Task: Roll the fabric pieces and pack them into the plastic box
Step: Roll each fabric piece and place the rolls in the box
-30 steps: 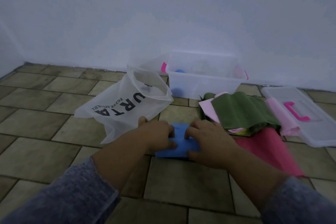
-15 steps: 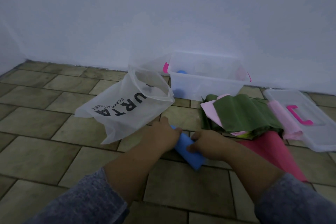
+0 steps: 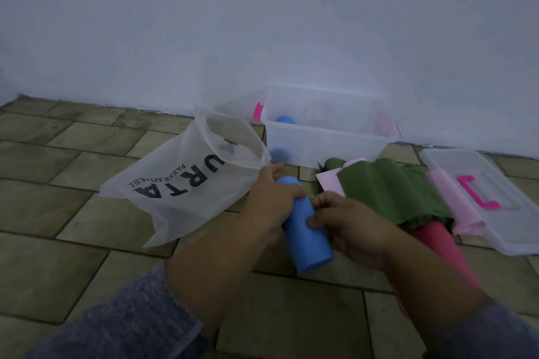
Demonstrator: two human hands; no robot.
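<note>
since a second ago we had turned the blue fabric roll (image 3: 306, 230) from lying flat and crosswise on the floor (image 3: 58, 213) to slanting, its long axis running from near right toward far left. our left hand (image 3: 272, 198) gripped its far end and our right hand (image 3: 350, 224) pinched its side, both grips closed on it. the plastic box (image 3: 326, 143) stood by the wall beyond, a blue roll inside it blurred through the wall. our right forearm hid part of the red fabric (image 3: 434, 239) beside the green fabric (image 3: 390, 189).
</note>
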